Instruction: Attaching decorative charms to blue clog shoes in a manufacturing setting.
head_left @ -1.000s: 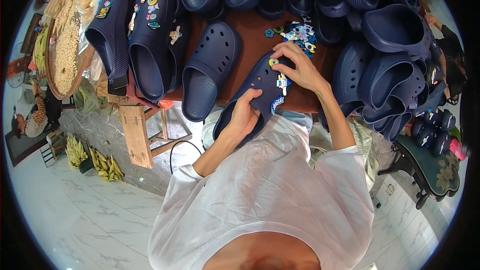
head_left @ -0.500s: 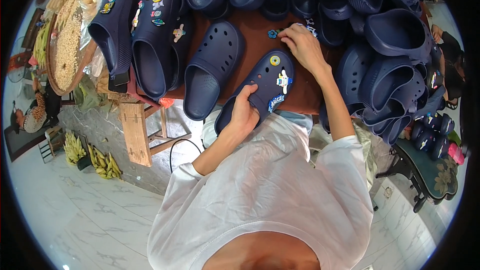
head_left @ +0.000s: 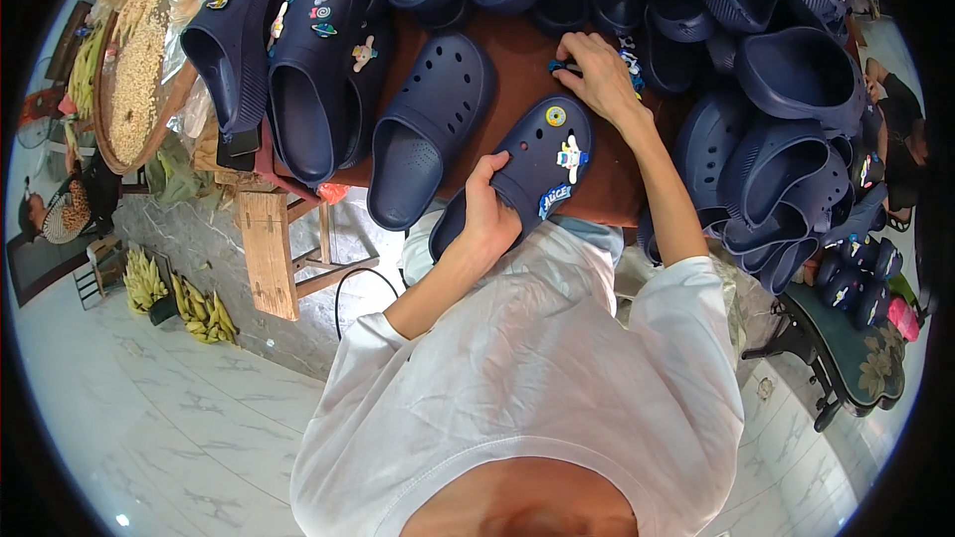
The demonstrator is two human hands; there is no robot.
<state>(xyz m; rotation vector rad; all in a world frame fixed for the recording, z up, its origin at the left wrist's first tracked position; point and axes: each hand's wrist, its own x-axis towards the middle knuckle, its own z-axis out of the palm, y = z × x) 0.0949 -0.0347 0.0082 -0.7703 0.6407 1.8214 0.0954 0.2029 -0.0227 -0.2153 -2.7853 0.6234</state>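
My left hand [head_left: 492, 214] is closed round the side of a navy clog [head_left: 537, 144], thumb on its upper. That clog carries a yellow ring charm [head_left: 556, 116], a white figure charm [head_left: 571, 158] and a blue lettered charm [head_left: 554, 201]. Beyond the clog's toe, my right hand [head_left: 605, 80] pinches a small blue charm [head_left: 559, 67] at the brown table top, its shape partly covered by my fingers. More small charms [head_left: 630, 65] lie just right of these fingers. An undecorated navy clog [head_left: 433, 129] rests to the left of the held one.
Decorated clogs [head_left: 313, 70] stand at the left of the brown table [head_left: 512, 45]. Navy clogs [head_left: 796, 85] are heaped along the back and right. A basket of pale kernels [head_left: 134, 104], a wooden stool [head_left: 267, 254] and bananas [head_left: 204, 313] are at left; a dark stool [head_left: 851, 353] is at right.
My right hand's fingers have come down over the blue flower-shaped charm, which showed more fully before. My left hand keeps its hold on the clog.
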